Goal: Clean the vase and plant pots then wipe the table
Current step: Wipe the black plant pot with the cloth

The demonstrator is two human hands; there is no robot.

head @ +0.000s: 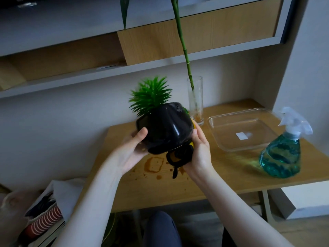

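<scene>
Wooden rectangular table (222, 177), top surface marked with brown ring-shaped stains (154, 164) near front centre. Clear square plastic tray (263, 143) sits on right half of table. Teal-filled clear spray bottle (282, 154) stands just right of tray, front corner. Glossy black plastic plant pot (164, 129) with spiky green artificial plant (151, 96) held tilted above the stains, off the table. Tall clear glass vase (195, 102) with green bamboo stem, behind pot, upright on table. Left hand (131, 148) grips pot's left side. Right hand (199, 148) presses black-and-yellow cloth (179, 155) against pot's lower right, fingers curled round it.
</scene>
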